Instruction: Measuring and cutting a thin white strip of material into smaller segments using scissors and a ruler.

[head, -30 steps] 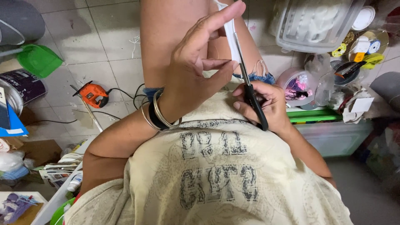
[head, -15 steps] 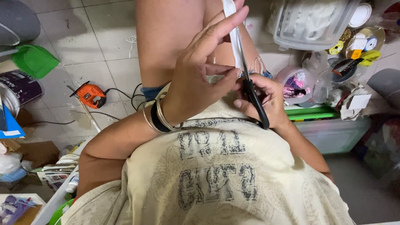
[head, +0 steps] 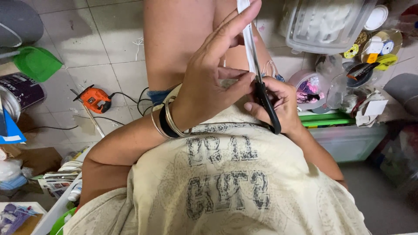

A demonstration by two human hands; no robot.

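Observation:
My left hand (head: 213,82), with bangles and a black band at the wrist, pinches a narrow white strip (head: 246,30) that runs up out of the top of the head view. My right hand (head: 278,104) grips black-handled scissors (head: 265,102) whose blades lie along the strip just below my left fingers. Both hands are close together above my lap, over a cream printed shirt (head: 226,187). Whether the blades are closed on the strip I cannot tell.
On the tiled floor to the left lie an orange power tool (head: 95,98) with a black cord, a green dustpan (head: 37,63) and a paint can (head: 19,89). At the right stand a clear plastic bin (head: 326,24), a round tub of small items (head: 307,85) and a green-lidded box (head: 348,130).
My hands have shifted slightly up and right in the view, and the scissors' blades now lie higher along the white strip. The left fingers keep their pinch.

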